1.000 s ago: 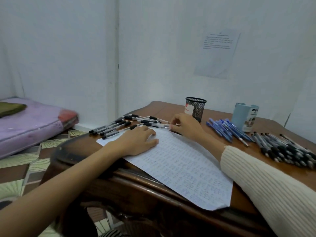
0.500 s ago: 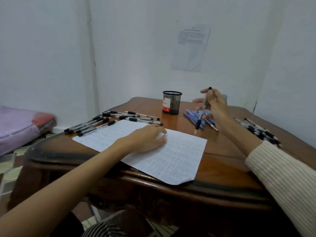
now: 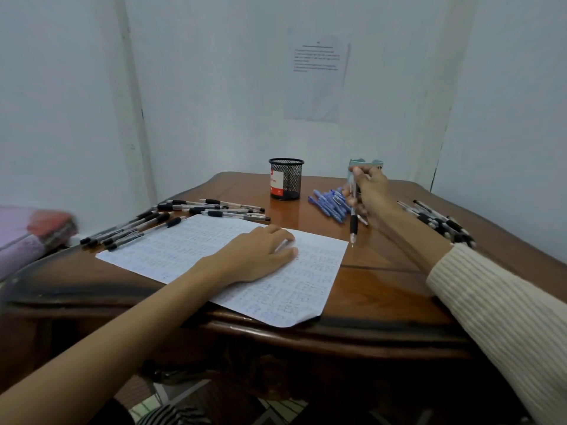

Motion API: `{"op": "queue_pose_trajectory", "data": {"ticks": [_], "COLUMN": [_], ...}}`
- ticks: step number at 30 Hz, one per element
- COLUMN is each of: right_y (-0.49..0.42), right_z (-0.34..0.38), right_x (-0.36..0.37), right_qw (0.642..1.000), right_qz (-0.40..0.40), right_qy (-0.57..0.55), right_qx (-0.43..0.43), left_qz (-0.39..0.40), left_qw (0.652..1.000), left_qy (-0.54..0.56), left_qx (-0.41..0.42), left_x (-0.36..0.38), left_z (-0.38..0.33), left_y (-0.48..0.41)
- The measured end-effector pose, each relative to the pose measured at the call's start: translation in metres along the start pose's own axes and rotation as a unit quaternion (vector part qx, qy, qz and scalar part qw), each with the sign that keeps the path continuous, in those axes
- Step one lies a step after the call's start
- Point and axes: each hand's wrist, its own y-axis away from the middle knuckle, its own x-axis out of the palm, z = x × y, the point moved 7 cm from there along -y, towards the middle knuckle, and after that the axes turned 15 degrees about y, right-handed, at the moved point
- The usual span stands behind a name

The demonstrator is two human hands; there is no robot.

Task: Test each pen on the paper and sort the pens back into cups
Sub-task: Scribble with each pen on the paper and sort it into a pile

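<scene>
Your right hand [image 3: 372,194] pinches a pen [image 3: 353,210] upright, tip down just off the paper [image 3: 276,289] edge — bring it onto a bare patch, scribble lightly — left hand [image 3: 260,256] lies flat, pinning the sheet.

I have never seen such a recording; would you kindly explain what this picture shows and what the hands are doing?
There is no machine: a person works with bare hands, filmed by a wide-angle camera worn on the head, looking down. The left hand rests flat on a white sheet of handwritten paper on the brown wooden table. The right hand holds a clear pen with a black grip upright, tip down, beside the paper. Loose pens lie in three groups: black-grip pens left, blue pens in the middle, dark pens right. Behind stand a black mesh cup and a pale blue mug, partly hidden by that hand.
</scene>
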Motion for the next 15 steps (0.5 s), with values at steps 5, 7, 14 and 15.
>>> {"op": "queue_pose_trajectory", "data": {"ticks": [5,7,14,15], "right_y": [0.012,0.013,0.009,0.009], "right_z": [-0.01,-0.009,-0.021,-0.02], "right_x": [0.018,0.022,0.004,0.0], "right_qw": [0.986,0.98,0.969,0.978], "right_qz": [0.138,0.17,0.063,0.04], "right_qy": [-0.024,-0.029,-0.173,-0.132], "right_qx": [0.088,0.095,0.165,0.156], "left_qz": [0.003,0.007,0.001,0.0], "left_qw": [1.0,1.0,1.0,1.0], "left_qy": [-0.007,-0.006,-0.009,-0.01], "left_qx": [0.003,0.003,-0.005,-0.005], "left_x": [-0.002,-0.004,-0.006,-0.005], "left_z": [0.0,0.002,0.009,0.009], "left_y": [0.002,0.002,0.001,0.001]}}
